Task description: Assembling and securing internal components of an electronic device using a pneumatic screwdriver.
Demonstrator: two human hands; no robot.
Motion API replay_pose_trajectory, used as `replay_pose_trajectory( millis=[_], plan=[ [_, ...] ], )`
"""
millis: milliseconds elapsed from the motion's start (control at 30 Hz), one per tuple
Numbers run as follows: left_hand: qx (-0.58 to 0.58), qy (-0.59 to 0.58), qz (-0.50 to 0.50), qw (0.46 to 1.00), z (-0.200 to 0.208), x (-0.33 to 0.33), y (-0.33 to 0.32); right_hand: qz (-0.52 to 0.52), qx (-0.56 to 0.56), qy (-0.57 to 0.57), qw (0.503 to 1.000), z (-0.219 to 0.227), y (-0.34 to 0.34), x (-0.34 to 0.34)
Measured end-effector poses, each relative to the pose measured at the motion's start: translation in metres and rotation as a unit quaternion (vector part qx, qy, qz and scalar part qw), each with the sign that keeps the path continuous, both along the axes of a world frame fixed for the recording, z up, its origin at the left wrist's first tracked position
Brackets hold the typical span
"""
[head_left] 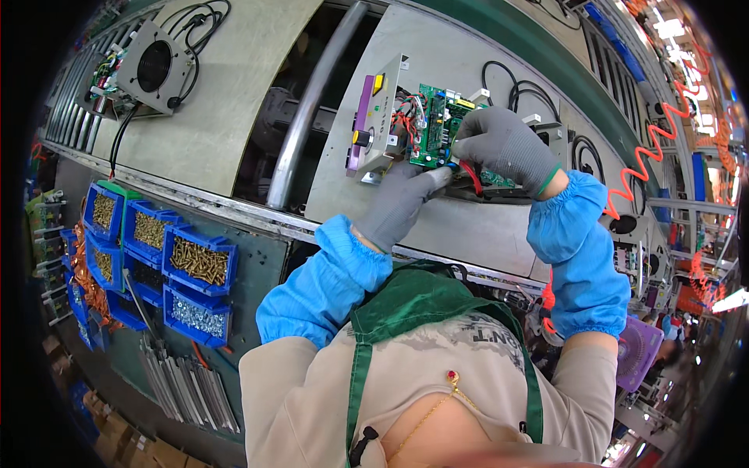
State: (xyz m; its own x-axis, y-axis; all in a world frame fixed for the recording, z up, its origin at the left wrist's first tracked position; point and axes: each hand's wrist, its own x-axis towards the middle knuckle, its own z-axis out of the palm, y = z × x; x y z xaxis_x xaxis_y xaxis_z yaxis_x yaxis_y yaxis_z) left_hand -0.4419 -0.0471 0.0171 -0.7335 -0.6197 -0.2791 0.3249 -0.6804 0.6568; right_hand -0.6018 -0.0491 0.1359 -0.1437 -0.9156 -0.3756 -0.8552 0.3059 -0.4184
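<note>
Both hands wear grey gloves and work at a green circuit board (431, 129) that stands in an open machine chassis with a purple-edged front panel (382, 117). My left hand (399, 201) is closed at the board's near lower edge, its thumb and fingertips gripping there; part of the fingers is hidden behind the board. At the board's right side my right hand (507, 148) is bent into a pinch. What lies between its fingertips is too small to make out. Red wires (472, 178) run just below the right fingers, and more wires bunch between panel and board.
Blue bins (199, 261) of screws and small metal parts stand at left, with grey metal strips (187, 386) below. Another unit with a round fan (154, 66) sits on a board at far left. Black cables (519, 90) lie behind the chassis; a red coiled hose (655, 132) hangs at right.
</note>
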Motion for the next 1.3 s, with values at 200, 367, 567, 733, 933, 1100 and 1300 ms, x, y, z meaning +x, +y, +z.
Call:
replay_pose_trajectory(
  millis=[200,367,567,733,933,1100,1300],
  plan=[
    [0.033,0.027,0.001,0.999,-0.007,-0.006,-0.004,-0.002,-0.014,0.054,0.998,0.0,0.001,0.004],
    [0.006,0.046,0.003,0.999,-0.012,-0.007,-0.007,-0.017,0.059,0.031,0.998,0.004,-0.01,0.001],
    [0.034,0.027,-0.03,0.999,-0.018,-0.007,-0.012,-0.067,0.092,-0.072,0.991,0.003,-0.011,-0.003],
    [0.001,0.013,-0.022,1.0,-0.021,-0.007,-0.014,-0.032,0.091,-0.009,0.995,0.004,-0.011,0.001],
    [-0.031,-0.02,-0.026,0.999,-0.021,-0.008,-0.017,-0.056,0.11,-0.036,0.992,0.005,-0.013,0.003],
    [-0.07,-0.006,-0.042,0.997,-0.018,-0.005,-0.017,-0.071,0.084,-0.025,0.994,0.002,-0.008,0.007],
    [-0.053,-0.004,-0.055,0.997,-0.015,-0.004,-0.019,-0.074,0.054,0.006,0.996,0.003,-0.005,0.01]
  ],
)
